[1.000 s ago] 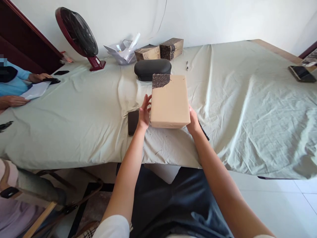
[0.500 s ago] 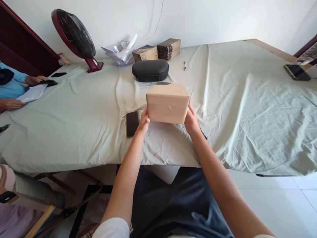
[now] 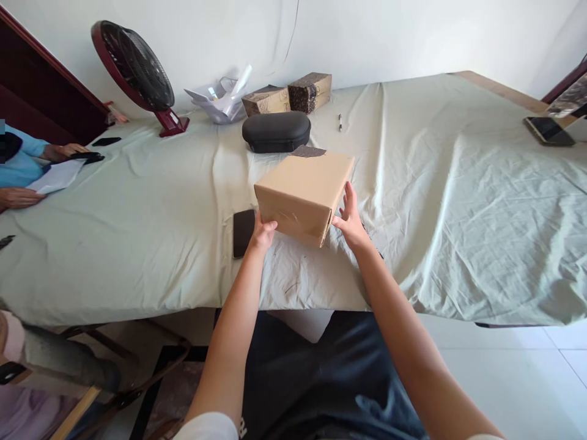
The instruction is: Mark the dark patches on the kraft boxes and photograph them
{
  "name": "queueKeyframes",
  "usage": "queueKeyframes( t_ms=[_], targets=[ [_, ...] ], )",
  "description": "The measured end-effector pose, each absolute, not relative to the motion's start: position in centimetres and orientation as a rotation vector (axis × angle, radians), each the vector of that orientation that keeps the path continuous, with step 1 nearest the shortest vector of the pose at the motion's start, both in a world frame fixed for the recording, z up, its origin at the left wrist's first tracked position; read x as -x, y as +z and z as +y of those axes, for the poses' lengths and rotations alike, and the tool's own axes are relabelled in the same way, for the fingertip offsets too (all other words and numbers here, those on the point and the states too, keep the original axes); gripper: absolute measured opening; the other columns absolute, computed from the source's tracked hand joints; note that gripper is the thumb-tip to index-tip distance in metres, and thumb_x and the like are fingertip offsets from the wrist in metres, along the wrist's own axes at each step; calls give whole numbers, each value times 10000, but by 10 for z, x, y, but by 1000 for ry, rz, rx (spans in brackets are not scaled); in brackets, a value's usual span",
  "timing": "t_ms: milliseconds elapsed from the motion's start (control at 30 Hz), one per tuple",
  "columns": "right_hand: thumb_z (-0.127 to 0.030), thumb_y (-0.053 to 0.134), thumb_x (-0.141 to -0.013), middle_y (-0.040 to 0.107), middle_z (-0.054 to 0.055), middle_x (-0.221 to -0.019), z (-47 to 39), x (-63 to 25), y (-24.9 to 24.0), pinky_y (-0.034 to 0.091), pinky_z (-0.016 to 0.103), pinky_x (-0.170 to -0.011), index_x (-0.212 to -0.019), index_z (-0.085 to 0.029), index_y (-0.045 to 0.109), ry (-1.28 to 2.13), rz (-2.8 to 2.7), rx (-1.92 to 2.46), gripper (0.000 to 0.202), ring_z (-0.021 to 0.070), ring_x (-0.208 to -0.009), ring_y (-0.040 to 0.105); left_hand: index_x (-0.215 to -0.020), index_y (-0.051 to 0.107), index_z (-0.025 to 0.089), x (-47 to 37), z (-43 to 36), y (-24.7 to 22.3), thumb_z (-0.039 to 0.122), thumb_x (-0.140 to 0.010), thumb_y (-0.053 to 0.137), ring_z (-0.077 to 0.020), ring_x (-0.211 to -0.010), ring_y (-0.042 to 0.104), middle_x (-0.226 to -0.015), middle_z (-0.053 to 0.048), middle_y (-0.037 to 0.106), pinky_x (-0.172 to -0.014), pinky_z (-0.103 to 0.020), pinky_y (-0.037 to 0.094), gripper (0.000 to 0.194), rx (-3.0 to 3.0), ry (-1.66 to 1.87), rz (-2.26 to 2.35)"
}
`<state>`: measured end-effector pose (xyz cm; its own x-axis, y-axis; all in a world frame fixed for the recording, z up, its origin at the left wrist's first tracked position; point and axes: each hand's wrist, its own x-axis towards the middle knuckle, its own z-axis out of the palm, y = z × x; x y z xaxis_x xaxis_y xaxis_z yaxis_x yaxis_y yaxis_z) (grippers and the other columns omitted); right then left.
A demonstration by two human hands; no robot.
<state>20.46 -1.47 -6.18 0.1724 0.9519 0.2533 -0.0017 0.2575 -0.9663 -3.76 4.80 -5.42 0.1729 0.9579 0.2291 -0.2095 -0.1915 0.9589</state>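
A plain brown cardboard box is in front of me, turned at an angle, with a patch of dark tape at its far edge. My left hand grips its near left corner, thumb on the front face; the other fingers are mostly hidden. At the near right corner, my right hand has its fingers spread along the side, its thumb at or very near the edge. Just left of my left hand lies a dark phone. I cannot tell whether the box's underside touches the cloth.
On the cloth-covered table are a black zip case, two taped boxes, a paper-filled basket, a fan and a pen. Another phone lies far right. A person's hands hold papers at left.
The box has swung round, its near right corner now toward me and more of its top showing. The fingers of my right hand have spread; my left hand keeps its hold.
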Motion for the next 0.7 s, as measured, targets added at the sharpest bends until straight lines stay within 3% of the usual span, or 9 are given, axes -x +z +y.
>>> queueKeyframes(
  t_ms=[100, 300, 500, 600, 700],
  targets=[
    [-868, 822, -623, 23, 53, -1842, -13, -209, -63, 26, 673, -1360, -1631, -380, 293, 857, -1180, 1083, 1239, 367, -1708, -102, -1368, 683, 272, 40, 47, -54, 719, -598, 643, -406, -1233, 726, -1252, -113, 786, -1036, -573, 604, 892, -1305, 1309, 817],
    [-756, 841, -703, 347, 86, -1736, -10, -212, -64, 139, 717, -1328, -1453, -391, 417, 792, -1133, 1051, 936, 356, -1688, 171, -1522, 570, 287, 40, 46, -54, 764, -716, 497, -370, -1257, 713, -1276, -110, 764, -1050, -547, 600, 940, -1353, 1316, 899],
    [-558, 706, -919, 668, 90, -1459, -15, -213, -55, 249, 645, -1327, -1269, -330, 541, 431, -1013, 1016, 449, 307, -1604, 406, -1657, 383, 279, 41, 57, -53, 480, -956, 424, -247, -1399, 634, -1571, -93, 612, -1139, -413, 548, 730, -1389, 1594, 1086],
    [-519, 674, -949, 740, 79, -1346, -18, -213, -51, 296, 644, -1316, -1224, -329, 557, 418, -1034, 969, 354, 300, -1586, 449, -1641, 405, 249, 46, 65, -60, 526, -1039, 328, -202, -1465, 586, -1573, -106, 611, -1147, -351, 525, 668, -1481, 1482, 1381],
    [-520, 677, -947, 749, 66, -1333, -19, -213, -50, 309, 660, -1310, -1199, -332, 560, 460, -1023, 933, 335, 308, -1574, 473, -1581, 490, 242, 49, 71, -68, 610, -1025, 394, -228, -1435, 619, -1505, -122, 666, -1147, -375, 526, 673, -1461, 1471, 1301]
  ],
)
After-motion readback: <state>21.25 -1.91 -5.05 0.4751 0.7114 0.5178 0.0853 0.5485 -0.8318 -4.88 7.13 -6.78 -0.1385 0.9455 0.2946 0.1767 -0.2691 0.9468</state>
